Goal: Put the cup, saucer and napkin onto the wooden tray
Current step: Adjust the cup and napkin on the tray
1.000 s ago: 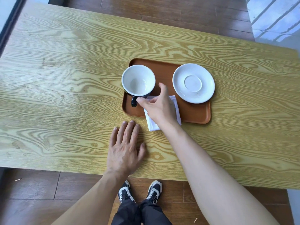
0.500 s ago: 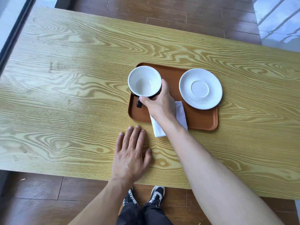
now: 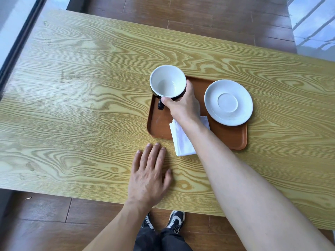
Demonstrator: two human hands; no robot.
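A brown wooden tray (image 3: 226,136) lies on the table. The cup (image 3: 167,82), white inside and black outside, hovers over the tray's far left corner, its handle pointing toward me. My right hand (image 3: 183,105) is shut around the cup's near side. The white saucer (image 3: 228,102) rests on the tray's right part, its right rim overhanging the edge. A folded white napkin (image 3: 181,140) lies half on the tray and half over its near edge, partly under my right forearm. My left hand (image 3: 149,175) lies flat and open on the table, in front of the tray.
The long wood-grain table (image 3: 81,105) stretches far to the left and right. Its near edge runs just behind my left wrist. Brown floorboards and my shoes (image 3: 163,221) show below. A window frame (image 3: 21,42) borders the left side.
My right hand went from the napkin to the cup, closed around it and lifted it toward the tray's far left corner. My left hand stayed flat on the table.
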